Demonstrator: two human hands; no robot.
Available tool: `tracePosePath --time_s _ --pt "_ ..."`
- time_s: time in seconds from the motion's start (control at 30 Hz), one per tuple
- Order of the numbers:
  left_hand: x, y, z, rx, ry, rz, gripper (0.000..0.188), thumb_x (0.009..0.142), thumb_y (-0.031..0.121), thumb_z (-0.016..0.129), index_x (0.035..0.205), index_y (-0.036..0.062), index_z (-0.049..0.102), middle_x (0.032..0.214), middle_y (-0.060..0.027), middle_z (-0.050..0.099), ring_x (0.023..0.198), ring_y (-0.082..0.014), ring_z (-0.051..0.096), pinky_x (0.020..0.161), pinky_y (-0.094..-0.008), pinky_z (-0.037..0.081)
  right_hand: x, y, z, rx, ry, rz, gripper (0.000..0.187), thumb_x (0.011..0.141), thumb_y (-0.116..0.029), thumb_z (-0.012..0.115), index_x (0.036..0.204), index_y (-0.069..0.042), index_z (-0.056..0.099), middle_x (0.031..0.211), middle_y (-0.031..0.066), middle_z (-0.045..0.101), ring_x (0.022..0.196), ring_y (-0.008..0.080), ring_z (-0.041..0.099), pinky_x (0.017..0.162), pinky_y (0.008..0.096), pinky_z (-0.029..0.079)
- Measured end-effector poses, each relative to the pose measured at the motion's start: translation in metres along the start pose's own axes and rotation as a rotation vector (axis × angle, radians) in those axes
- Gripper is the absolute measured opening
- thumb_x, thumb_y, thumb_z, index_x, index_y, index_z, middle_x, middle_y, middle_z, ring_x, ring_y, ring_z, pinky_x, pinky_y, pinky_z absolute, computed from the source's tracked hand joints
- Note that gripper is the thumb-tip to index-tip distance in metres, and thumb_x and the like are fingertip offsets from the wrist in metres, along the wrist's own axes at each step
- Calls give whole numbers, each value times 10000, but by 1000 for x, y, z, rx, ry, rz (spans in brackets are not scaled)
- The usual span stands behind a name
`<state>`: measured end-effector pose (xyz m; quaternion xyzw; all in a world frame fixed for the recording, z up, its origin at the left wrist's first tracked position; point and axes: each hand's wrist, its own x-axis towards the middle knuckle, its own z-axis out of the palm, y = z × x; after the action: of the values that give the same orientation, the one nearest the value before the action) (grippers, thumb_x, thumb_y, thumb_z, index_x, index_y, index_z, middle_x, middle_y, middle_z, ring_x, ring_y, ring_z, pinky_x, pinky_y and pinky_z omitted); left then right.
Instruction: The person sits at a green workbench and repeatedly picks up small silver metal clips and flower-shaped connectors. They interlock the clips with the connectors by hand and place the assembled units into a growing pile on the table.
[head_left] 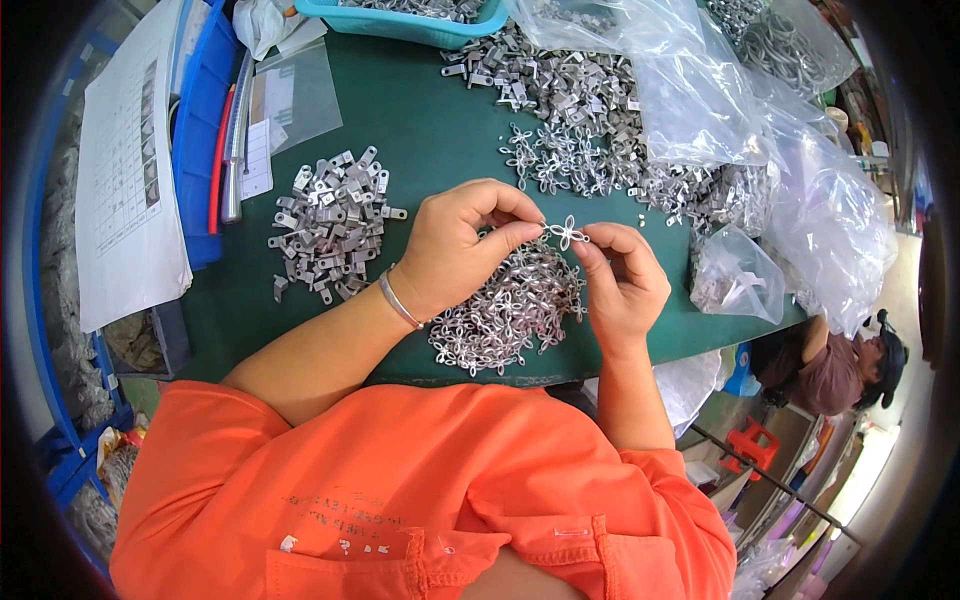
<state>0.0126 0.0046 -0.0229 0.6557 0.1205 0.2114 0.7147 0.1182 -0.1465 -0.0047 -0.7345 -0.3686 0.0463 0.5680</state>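
Observation:
A small silver flower-shaped metal piece point(568, 232) with open loop petals is held up between my two hands. My left hand point(468, 242), with a bracelet at its wrist, pinches at the piece's left side with thumb and forefinger. At its right side, the thumb and forefinger of my right hand point(625, 282) grip a petal. My left fingertips hide whether a smaller part sits between them. Just below both hands lies a heap of similar flower-shaped metal pieces point(490, 325) on the green table point(410, 110).
Left of my hands is a pile of small bent metal brackets point(325, 225). Beyond are more brackets point(560, 75), loose flower pieces point(565, 160) and a turquoise basket point(440, 30). Plastic bags point(700, 110) cover the right side. A blue bin point(200, 140) stands left; another person point(835, 365) sits far right.

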Motion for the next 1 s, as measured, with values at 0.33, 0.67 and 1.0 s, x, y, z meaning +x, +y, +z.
tracePosePath --time_s 0.33,0.67,1.0 --pt "-1 1 1 8 -28 -75 134 833 -55 607 964 -41 631 916 -62 641 830 -110 629 752 -224 515 -5 -2 -8 156 -95 183 64 849 -8 621 880 46 637 781 74 645 692 120 590 619 224 477" --pt "-2 0 2 -14 -59 -38 107 854 -24 596 955 -33 629 911 -54 625 828 -106 618 745 -221 502 -8 -8 -15 399 -84 504 88 881 -41 578 864 26 633 727 30 609 632 76 542 578 200 442" --pt "0 -4 2 321 -177 85 80 806 46 643 878 12 653 859 -84 649 801 -188 625 730 -270 488 24 18 -10 -467 -79 -36 106 767 -9 652 869 -6 626 800 112 588 724 263 591 654 337 480"
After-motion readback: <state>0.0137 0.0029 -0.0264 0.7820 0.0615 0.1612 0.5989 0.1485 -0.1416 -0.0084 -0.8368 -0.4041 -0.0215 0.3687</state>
